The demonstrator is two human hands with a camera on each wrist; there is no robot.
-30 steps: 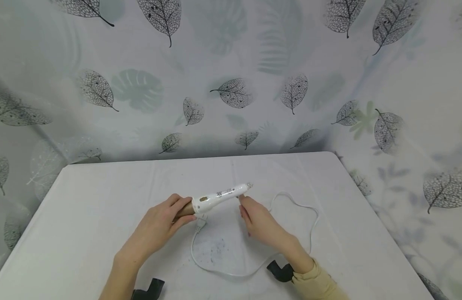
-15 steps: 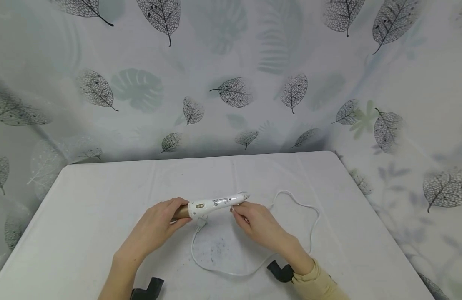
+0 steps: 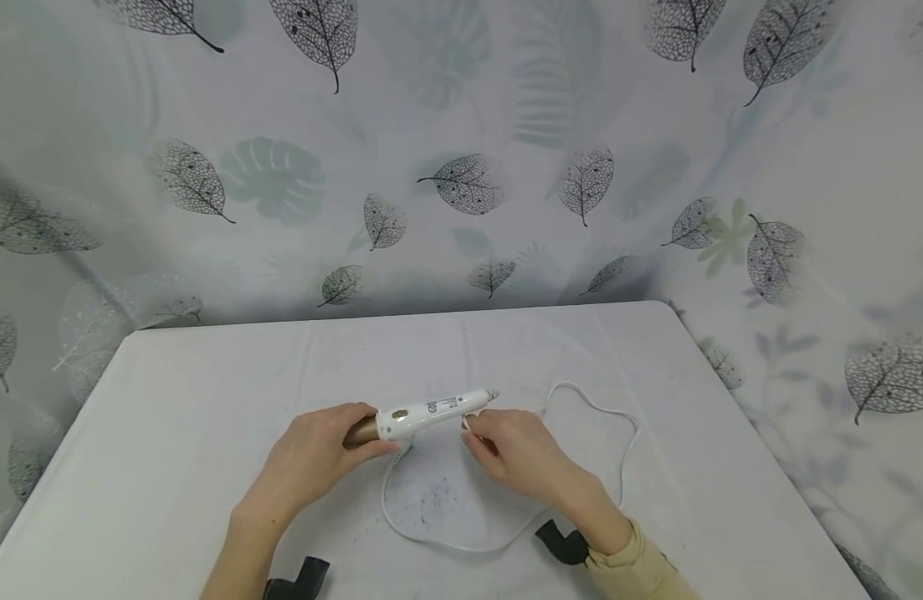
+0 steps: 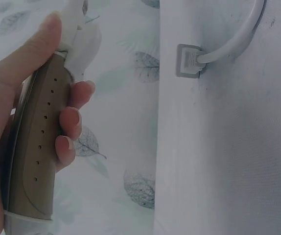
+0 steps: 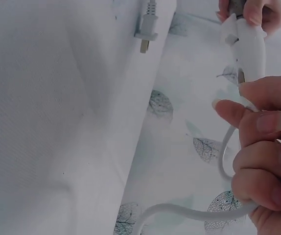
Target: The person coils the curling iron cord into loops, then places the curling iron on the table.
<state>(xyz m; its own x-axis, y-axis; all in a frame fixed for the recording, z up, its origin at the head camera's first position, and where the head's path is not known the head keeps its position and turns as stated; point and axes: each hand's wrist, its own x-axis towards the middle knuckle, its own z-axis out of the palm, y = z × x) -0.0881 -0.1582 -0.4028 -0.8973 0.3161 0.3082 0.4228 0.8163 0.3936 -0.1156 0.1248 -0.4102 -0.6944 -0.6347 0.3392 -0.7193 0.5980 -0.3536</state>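
In the head view, my left hand (image 3: 319, 450) grips the brown part of a white hair styling iron (image 3: 431, 411), holding it over the table. The left wrist view shows fingers and thumb wrapped around this brown section (image 4: 42, 132), which carries a row of small holes. My right hand (image 3: 525, 454) is just below the iron's narrow right end, fingers curled around its white power cord (image 5: 199, 213). In the right wrist view the cord also loops up to the pinched thumb and index finger. The two-prong plug (image 5: 148, 29) lies on the table, partly behind my left thumb in the head view.
The cord (image 3: 461, 548) trails in a wide loop over the white tabletop (image 3: 207, 400), passing under my right forearm. Grey smudges (image 3: 431, 498) mark the cloth. A leaf-patterned curtain (image 3: 461, 108) surrounds the table. Black curved pieces (image 3: 562, 543) sit beside each wrist.
The iron's right end has come down, so it lies flatter. My right hand has shifted slightly left and down below that end. My left hand dropped slightly, its thumb covering more of the plug.
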